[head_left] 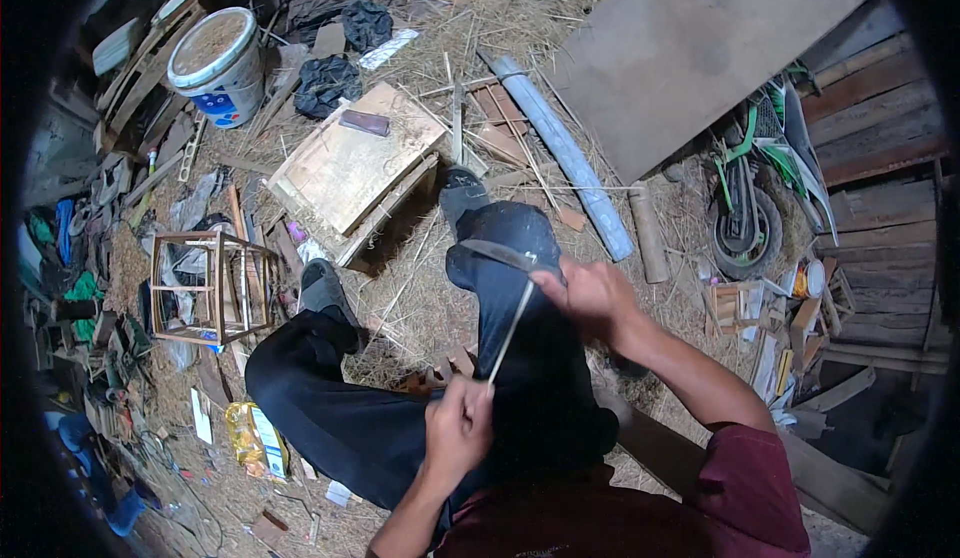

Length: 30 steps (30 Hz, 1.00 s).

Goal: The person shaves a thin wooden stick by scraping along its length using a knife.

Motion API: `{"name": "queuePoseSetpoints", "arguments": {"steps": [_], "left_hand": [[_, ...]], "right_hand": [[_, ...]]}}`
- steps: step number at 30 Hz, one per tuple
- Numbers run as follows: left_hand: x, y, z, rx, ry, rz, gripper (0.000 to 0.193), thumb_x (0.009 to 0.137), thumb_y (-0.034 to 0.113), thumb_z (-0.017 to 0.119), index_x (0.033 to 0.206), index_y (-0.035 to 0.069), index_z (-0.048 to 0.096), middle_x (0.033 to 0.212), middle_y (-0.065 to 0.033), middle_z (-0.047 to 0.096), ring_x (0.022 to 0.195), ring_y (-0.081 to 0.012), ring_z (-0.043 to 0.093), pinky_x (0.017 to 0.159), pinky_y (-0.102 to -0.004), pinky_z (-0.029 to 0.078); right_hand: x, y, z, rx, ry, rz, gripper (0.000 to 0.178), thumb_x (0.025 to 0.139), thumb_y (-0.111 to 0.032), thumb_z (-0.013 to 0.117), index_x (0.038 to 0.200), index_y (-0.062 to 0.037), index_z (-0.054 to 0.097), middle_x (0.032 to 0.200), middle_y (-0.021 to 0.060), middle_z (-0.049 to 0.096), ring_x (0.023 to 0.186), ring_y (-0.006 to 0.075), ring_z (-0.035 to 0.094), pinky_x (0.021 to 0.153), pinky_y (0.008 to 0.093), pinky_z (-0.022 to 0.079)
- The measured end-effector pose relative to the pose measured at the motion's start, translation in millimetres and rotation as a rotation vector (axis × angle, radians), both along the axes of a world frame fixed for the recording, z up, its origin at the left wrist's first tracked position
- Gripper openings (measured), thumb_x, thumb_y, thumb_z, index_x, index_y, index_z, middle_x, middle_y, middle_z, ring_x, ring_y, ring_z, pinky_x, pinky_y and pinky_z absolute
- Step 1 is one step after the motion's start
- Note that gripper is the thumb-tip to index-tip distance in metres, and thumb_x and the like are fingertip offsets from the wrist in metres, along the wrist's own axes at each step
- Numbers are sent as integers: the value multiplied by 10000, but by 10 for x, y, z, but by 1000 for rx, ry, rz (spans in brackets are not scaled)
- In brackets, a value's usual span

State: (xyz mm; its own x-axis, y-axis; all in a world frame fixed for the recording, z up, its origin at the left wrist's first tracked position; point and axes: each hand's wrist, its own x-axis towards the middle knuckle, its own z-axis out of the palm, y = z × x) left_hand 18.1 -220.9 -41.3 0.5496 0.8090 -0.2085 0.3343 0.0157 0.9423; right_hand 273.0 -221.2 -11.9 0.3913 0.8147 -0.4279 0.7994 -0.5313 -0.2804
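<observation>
My right hand (592,301) is closed around a curved knife (496,252), its handle hidden in the fist and the blade pointing left. A thin, pale wooden stick (512,333) runs up from my left hand (458,428), whose fingers are pinched on its lower end. Its upper end meets the blade near my right thumb; whether the thumb presses on the stick cannot be told. Both hands are over my dark trousers (365,413), with the knife above one knee.
Ahead stands a low wooden block table (350,173) with a dark flat block (365,123) on it. A small wooden frame (215,288) is at left, a white bucket (215,68) behind it. A blue-grey pole (565,153), large board (700,48) and green motorbike (750,198) lie right.
</observation>
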Motion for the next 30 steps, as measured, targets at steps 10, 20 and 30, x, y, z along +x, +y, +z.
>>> {"name": "queuePoseSetpoints", "arguments": {"steps": [10, 20, 30], "left_hand": [[517, 430, 46, -153, -191, 59, 134, 931, 72, 570, 822, -2, 551, 559, 8, 510, 495, -39, 450, 455, -227, 357], [594, 381, -57, -194, -110, 13, 106, 949, 82, 553, 875, 7, 547, 647, 38, 508, 569, -13, 418, 499, -184, 307], [325, 169, 115, -254, -113, 74, 124, 939, 48, 560, 827, 12, 522, 587, 44, 485, 505, 5, 392, 443, -180, 294]], "right_hand": [[-44, -212, -158, 341, 45, 106, 506, 910, -496, 521, 782, -6, 524, 579, 248, 557, 600, 459, 595, 539, 522, 479], [-36, -196, -254, 422, -228, 208, 591, 885, -611, 488, 641, -73, 503, 483, 184, 548, 471, 355, 617, 404, 438, 484], [-60, -183, -255, 180, -110, 62, 675, 878, -685, 406, 732, -36, 523, 574, 208, 601, 560, 402, 645, 495, 496, 513]]}}
